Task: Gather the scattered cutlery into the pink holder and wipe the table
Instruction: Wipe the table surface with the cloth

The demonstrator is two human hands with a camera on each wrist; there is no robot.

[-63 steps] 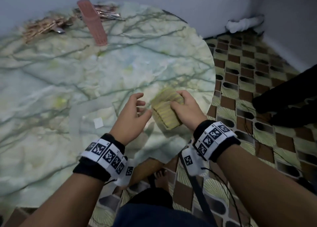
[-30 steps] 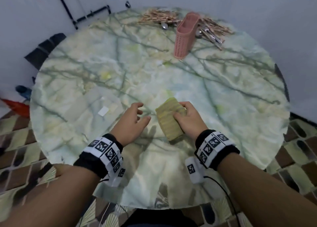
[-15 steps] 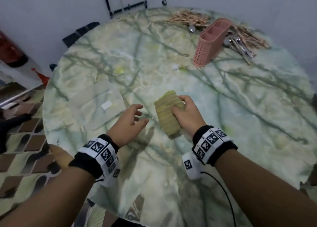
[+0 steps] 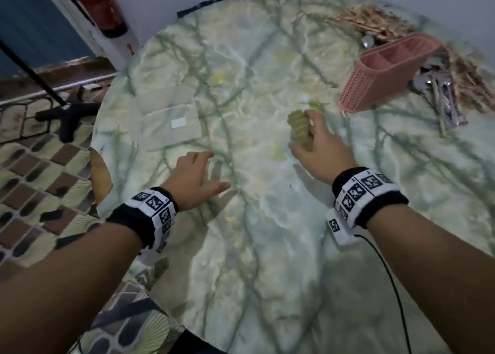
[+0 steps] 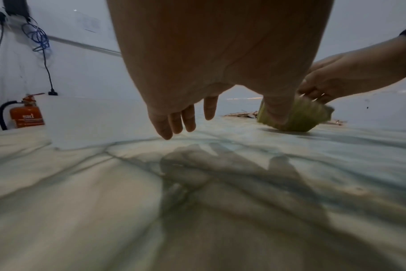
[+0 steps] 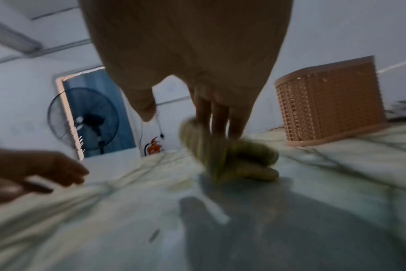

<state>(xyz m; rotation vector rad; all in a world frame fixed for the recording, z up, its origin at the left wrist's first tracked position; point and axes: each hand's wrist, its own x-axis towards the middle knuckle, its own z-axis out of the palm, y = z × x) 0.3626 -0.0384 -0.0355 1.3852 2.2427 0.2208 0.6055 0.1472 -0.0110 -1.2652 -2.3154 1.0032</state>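
Gripping a ribbed yellow cloth [image 4: 300, 130] on the marbled round table [image 4: 267, 246].

Dim, bluish indoor light from above casts soft hand shadows on the glossy marble table [image 4: 267, 246], which shows pale glare streaks, with heavy motion blur in the right wrist view (cloth [image 6: 230, 157] smeared), mild blur in the head view, and wide-angle bending at all edges.

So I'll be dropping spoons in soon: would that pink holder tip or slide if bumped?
The pink holder looks like thin perforated plastic and seems empty, so probably light. It stands tall on the glossy table, so a bump may well slide it, perhaps tip it.
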